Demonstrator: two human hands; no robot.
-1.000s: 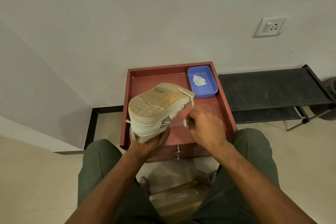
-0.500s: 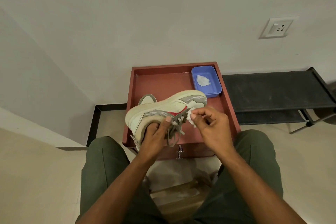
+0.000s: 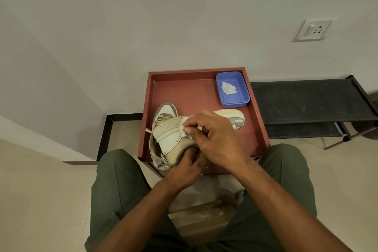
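Note:
A cream and grey sneaker (image 3: pixel 169 139) is held on its side over the red-brown tray (image 3: pixel 196 92), heel toward me and toe pointing right. My left hand (image 3: pixel 186 168) grips it from below near the heel. My right hand (image 3: pixel 212 139) pinches a small white wipe (image 3: pixel 185 130) against the shoe's side by the sole edge. A second sneaker (image 3: pixel 165 109) lies on the tray behind it, mostly hidden.
A blue plastic tub (image 3: pixel 233 100) with a crumpled white wipe inside sits in the tray's far right corner. A black low rack (image 3: pixel 311 100) stands to the right against the wall. A cardboard box (image 3: pixel 202 221) lies on the floor between my knees.
The shoe was sole-up, then turned upright with laces showing, and now lies on its side, lowered toward the tray. My right hand moved left with the wipe onto the shoe's side.

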